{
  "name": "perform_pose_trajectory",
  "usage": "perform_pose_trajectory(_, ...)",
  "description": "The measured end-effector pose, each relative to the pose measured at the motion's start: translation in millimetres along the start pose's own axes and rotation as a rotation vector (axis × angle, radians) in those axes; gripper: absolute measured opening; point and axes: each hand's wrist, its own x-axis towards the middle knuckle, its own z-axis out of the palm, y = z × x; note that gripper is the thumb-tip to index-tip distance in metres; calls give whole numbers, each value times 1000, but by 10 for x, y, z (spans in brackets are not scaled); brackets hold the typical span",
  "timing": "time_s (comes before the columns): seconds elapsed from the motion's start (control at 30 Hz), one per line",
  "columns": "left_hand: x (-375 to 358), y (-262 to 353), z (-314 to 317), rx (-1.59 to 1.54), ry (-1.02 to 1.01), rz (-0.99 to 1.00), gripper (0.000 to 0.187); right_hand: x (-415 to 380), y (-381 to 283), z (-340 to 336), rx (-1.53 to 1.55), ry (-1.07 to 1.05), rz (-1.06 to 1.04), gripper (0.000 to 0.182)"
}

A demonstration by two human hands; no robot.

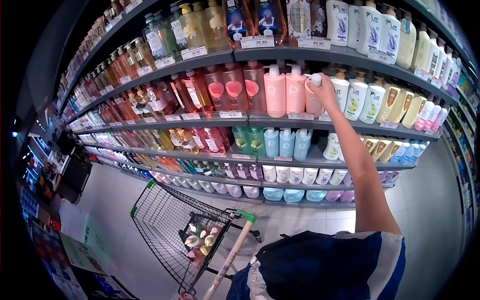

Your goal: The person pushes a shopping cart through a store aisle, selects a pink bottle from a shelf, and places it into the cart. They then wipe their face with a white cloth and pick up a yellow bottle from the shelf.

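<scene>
On the upper-middle shelf, my right hand (323, 90) is closed around the top of a pink pump bottle (313, 106) with a white head. Two matching pink bottles (285, 92) stand beside it on the left. To its right are white pump bottles (355, 95) with green and yellow print. At the bottom edge only a little of my left hand (187, 296) shows, fingers curled on the rim of the shopping cart (165, 210), near its pale handle (231, 257). Several bottles (202, 240) lie in the cart.
Tiered shelving (295, 121) packed with bottles and price tags curves across the front. Blue pump bottles (286, 143) stand one shelf lower. Tiled floor (320, 225) lies between shelf and cart. Another stocked shelf (462, 130) rises at far right, and a display stand (82, 250) at lower left.
</scene>
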Motion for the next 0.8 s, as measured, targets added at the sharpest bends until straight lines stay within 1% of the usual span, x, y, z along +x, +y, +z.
perform_pose_trajectory(0.07, -1, 38, -50, -10, -10, 7, 45, -23, -3, -11, 18, 9, 7, 42)
perform_pose_trajectory(0.1, 64, -131, 92, 238, -28, 245, 44, -47, -59, -60, 62, -14, 25, 44)
perform_pose_trajectory(0.17, -33, 88, -185, 43, 7, 116, 44, -145, -7, -42, 123, 76, -9, 43)
perform_pose_trajectory(0.2, -103, 292, -418, -59, 23, 47, 45, -170, 21, -40, 155, 120, -31, 43)
perform_pose_trajectory(0.23, -162, 388, -596, -55, -56, 34, 44, -204, 38, -74, 153, 128, -44, 42)
perform_pose_trajectory(0.33, -200, 450, -732, -61, -120, 9, 44, -284, -90, -203, 236, 220, -49, 41)
perform_pose_trajectory(0.37, -215, 477, -795, -60, -86, 38, 44, -278, -131, -258, 245, 226, -84, 40)
perform_pose_trajectory(0.47, -200, 524, -881, -84, -151, -32, 43, -265, -640, -627, 331, 192, -178, 38)
perform_pose_trajectory(0.5, -227, 551, -928, -51, -110, 1, 44, -263, -778, -747, 327, 158, -204, 38)
perform_pose_trajectory(0.53, -217, 509, -860, -83, -76, -16, 37, -279, -919, -853, 295, 154, -229, 37)
perform_pose_trajectory(0.6, -166, 447, -592, -149, -9, -51, 25, -349, -1203, -1021, 393, 84, -139, 33)
perform_pose_trajectory(0.63, -160, 398, -570, -91, 12, -8, 27, -387, -1284, -1078, 495, 8, -32, 29)
perform_pose_trajectory(0.73, -168, 407, -675, -84, -45, -23, 27, -604, -1507, -1098, 951, -93, 347, 26)
perform_pose_trajectory(0.77, -165, 401, -707, -111, -63, -13, 26, -666, -1450, -1039, 1048, -129, 434, 27)
perform_pose_trajectory(0.8, -156, 392, -724, -126, -67, -8, 26, -780, -1583, -1047, 1093, -153, 558, 28)
